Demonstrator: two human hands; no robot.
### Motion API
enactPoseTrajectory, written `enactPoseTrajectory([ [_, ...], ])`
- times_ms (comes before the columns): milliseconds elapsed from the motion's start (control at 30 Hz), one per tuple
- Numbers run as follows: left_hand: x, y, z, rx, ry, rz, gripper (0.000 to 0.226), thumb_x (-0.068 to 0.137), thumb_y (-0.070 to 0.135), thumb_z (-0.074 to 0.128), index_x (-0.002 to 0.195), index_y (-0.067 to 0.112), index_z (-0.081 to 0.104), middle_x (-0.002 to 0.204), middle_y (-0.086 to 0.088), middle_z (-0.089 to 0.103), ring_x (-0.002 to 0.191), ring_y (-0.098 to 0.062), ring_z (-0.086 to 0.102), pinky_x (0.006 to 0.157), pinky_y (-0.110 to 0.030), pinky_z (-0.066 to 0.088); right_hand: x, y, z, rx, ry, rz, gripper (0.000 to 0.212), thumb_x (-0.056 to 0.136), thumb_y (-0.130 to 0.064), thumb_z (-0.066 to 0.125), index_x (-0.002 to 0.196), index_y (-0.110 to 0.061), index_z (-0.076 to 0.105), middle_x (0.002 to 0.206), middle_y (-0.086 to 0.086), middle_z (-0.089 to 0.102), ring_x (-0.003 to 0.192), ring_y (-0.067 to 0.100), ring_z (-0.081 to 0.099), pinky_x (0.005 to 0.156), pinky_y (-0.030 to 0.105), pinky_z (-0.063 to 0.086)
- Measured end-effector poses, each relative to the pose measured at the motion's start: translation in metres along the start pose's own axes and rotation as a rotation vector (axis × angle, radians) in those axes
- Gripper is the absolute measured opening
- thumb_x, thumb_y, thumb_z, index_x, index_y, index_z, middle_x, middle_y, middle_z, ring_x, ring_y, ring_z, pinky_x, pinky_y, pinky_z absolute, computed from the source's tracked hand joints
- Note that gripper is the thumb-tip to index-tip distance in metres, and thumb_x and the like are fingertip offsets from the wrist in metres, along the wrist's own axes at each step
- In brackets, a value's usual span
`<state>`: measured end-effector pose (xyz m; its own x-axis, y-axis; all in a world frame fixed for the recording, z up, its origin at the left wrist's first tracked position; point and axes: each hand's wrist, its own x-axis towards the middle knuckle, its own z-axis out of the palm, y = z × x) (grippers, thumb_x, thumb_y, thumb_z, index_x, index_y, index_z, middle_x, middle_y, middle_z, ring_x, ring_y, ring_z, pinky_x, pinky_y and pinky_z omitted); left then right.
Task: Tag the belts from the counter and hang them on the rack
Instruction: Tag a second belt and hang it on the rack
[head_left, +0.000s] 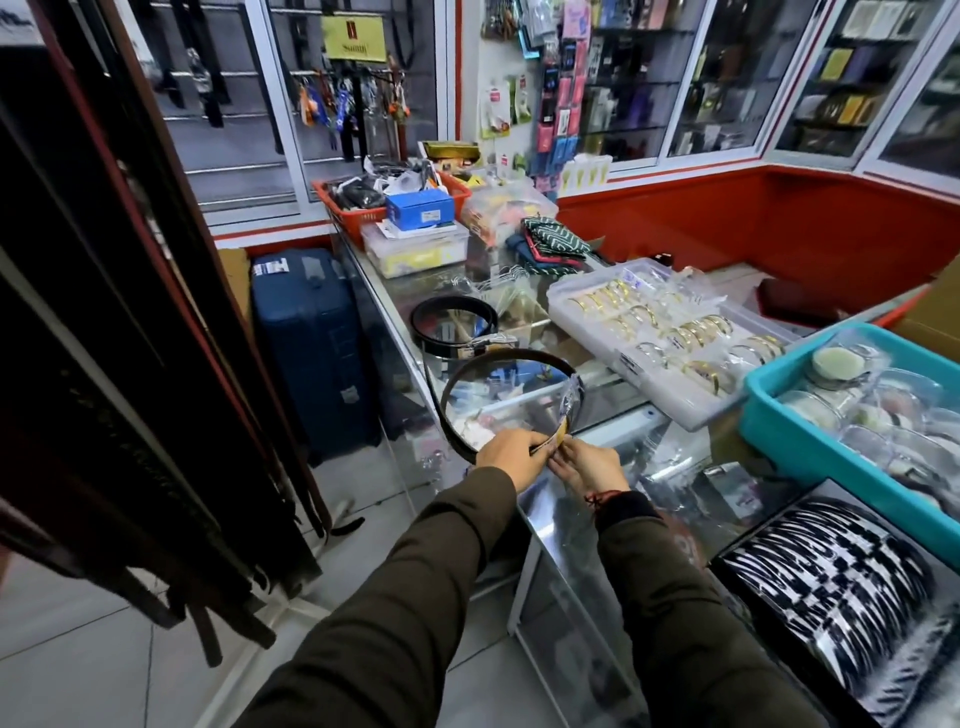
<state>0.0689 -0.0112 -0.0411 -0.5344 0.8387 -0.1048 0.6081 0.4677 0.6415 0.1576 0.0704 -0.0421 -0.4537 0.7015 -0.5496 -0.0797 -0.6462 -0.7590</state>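
The left hand (511, 457) and right hand (587, 465) pinch a dark belt (506, 358) and its yellow tag (558, 439) just over the edge of the glass counter (613, 410). The belt looks light and bendy, curling up in a big loop. It is best held by the strap near the tag, so it does not flop.

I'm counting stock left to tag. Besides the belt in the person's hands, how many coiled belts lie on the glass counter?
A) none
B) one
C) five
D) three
B: one coiled black belt lies on the glass counter beyond the looped belt that the left hand and right hand hold.
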Motion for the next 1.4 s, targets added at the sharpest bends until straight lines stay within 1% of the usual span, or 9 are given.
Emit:
enactPoseTrajectory([
  [133,-0.013,-0.006,-0.004,-0.149,0.069,-0.042,0.043,0.096,0.060,0.046,0.105,0.031,0.076,0.099,-0.004,0.078,0.094,-0.028,0.069,0.083,-0.042,0.057,-0.007,-0.002,0.002,-0.048,-0.075,0.005,0.008,0.094,-0.002,0.057,0.088,0.000,0.062,0.072,0.010,0.070,0.075,0.018,0.067,0.060,0.025,0.061],
  [333,-0.047,-0.031,-0.021,-0.314,0.335,-0.097,0.044,0.094,0.062,0.045,0.103,0.033,0.076,0.090,0.000,0.080,0.085,-0.022,0.072,0.076,-0.036,0.058,-0.026,0.011,0.030,-0.177,-0.273,-0.062,0.008,0.093,-0.008,0.062,0.098,-0.003,0.067,0.079,0.007,0.074,0.072,0.012,0.070,0.071,0.022,0.059],
  [467,-0.080,-0.049,-0.042,-0.508,0.550,-0.118,0.027,0.101,0.028,0.056,0.112,0.014,0.076,0.104,-0.009,0.078,0.093,-0.018,0.068,0.079,-0.029,0.051,-0.048,0.027,0.070,-0.308,-0.357,-0.120,0.012,0.087,-0.008,0.070,0.098,-0.004,0.068,0.077,0.007,0.067,0.067,0.012,0.062,0.055,0.014,0.054],
  [700,-0.133,-0.081,-0.073,-0.554,0.795,-0.171,0.030,0.101,0.028,0.056,0.109,0.005,0.074,0.098,-0.010,0.063,0.093,-0.020,0.061,0.084,-0.030,0.046,-0.083,0.060,0.125,-0.446,-0.495,-0.289,0.044,0.087,-0.003,0.070,0.129,-0.002,0.056,0.109,0.013,0.061,0.080,0.019,0.065,0.051,0.016,0.054],
  [833,-0.158,-0.083,-0.094,-0.639,0.873,-0.092,0.027,0.101,0.022,0.057,0.119,0.007,0.072,0.111,-0.015,0.071,0.101,-0.017,0.066,0.086,-0.020,0.050,-0.109,0.071,0.153,-0.479,-0.695,-0.414,0.020,0.095,-0.010,0.058,0.107,-0.019,0.071,0.111,0.017,0.071,0.090,0.028,0.069,0.065,0.028,0.057],
  [900,-0.165,-0.084,-0.111,-0.673,0.899,-0.071,0.029,0.100,0.021,0.060,0.123,0.007,0.070,0.117,-0.013,0.072,0.109,-0.020,0.067,0.094,-0.027,0.053,-0.126,0.068,0.165,-0.457,-0.762,-0.406,0.025,0.099,-0.013,0.050,0.097,-0.024,0.073,0.107,0.017,0.074,0.094,0.029,0.069,0.075,0.037,0.055],
  [1133,-0.193,-0.068,-0.181,-0.787,1.059,-0.032,0.021,0.085,0.009,0.078,0.105,0.016,0.077,0.096,-0.003,0.078,0.088,-0.004,0.072,0.080,-0.019,0.054,-0.182,0.029,0.210,-0.331,-0.937,-0.593,0.012,0.091,-0.016,0.067,0.096,-0.025,0.073,0.093,0.001,0.074,0.090,0.012,0.069,0.082,0.030,0.055],
  [1267,-0.212,-0.044,-0.234,-0.824,1.144,0.035,0.034,0.088,0.007,0.074,0.122,0.004,0.070,0.104,-0.010,0.074,0.085,-0.003,0.069,0.074,-0.020,0.055,-0.213,-0.001,0.246,-0.290,-1.023,-0.715,0.014,0.088,-0.016,0.071,0.097,-0.026,0.072,0.089,-0.014,0.074,0.081,-0.008,0.068,0.077,0.014,0.053],
  [1400,-0.232,-0.016,-0.289,-0.807,1.292,0.142,0.030,0.096,0.007,0.064,0.122,-0.007,0.067,0.118,-0.022,0.071,0.088,-0.003,0.073,0.075,-0.018,0.058,-0.247,-0.023,0.286,-0.223,-1.123,-0.777,0.020,0.089,-0.011,0.069,0.109,-0.011,0.071,0.090,-0.007,0.073,0.075,-0.010,0.068,0.069,0.009,0.052],
])
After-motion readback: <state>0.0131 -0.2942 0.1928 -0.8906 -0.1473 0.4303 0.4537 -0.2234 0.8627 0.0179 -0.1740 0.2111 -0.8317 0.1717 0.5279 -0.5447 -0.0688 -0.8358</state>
